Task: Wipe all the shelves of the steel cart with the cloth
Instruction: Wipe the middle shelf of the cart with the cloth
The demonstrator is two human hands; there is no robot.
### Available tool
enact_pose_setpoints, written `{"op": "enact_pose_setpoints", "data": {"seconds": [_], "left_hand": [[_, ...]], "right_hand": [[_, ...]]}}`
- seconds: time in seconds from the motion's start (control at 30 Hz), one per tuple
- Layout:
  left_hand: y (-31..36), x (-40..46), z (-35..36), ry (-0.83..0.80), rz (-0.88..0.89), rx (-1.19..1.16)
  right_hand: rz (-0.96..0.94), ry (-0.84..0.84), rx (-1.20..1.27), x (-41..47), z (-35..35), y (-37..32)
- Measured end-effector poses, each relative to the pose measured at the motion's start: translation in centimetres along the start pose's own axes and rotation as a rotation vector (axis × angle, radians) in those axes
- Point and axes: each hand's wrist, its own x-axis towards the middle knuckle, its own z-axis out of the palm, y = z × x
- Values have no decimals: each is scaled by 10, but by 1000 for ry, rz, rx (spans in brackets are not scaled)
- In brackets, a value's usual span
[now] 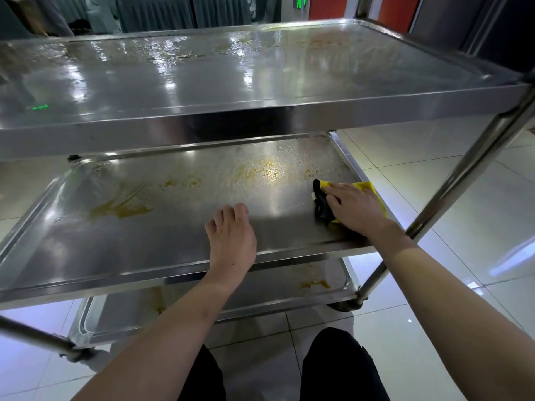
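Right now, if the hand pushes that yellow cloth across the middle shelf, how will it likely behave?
The yellow cloth looks crumpled under the right hand, so probably floppy. The middle shelf is glossy steel, so it should slide easily and may bunch.

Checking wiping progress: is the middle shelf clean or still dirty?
Still dirty. The middle shelf shows yellow smears left and centre, while the right hand presses the cloth near its right edge.
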Motion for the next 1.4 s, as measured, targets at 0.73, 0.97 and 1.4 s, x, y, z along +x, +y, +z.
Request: {"op": "enact_pose_setpoints", "data": {"seconds": [0.73, 0.97, 1.4], "left_hand": [[5, 8, 1, -29, -30, 7], [4, 7, 1, -8, -38, 25], [3, 5, 3, 42, -19, 38]], "right_hand": [[-51, -40, 27, 30, 1, 3], [-36, -36, 9, -7, 7, 5], [-56, -86, 22, 35, -15, -8]]}}
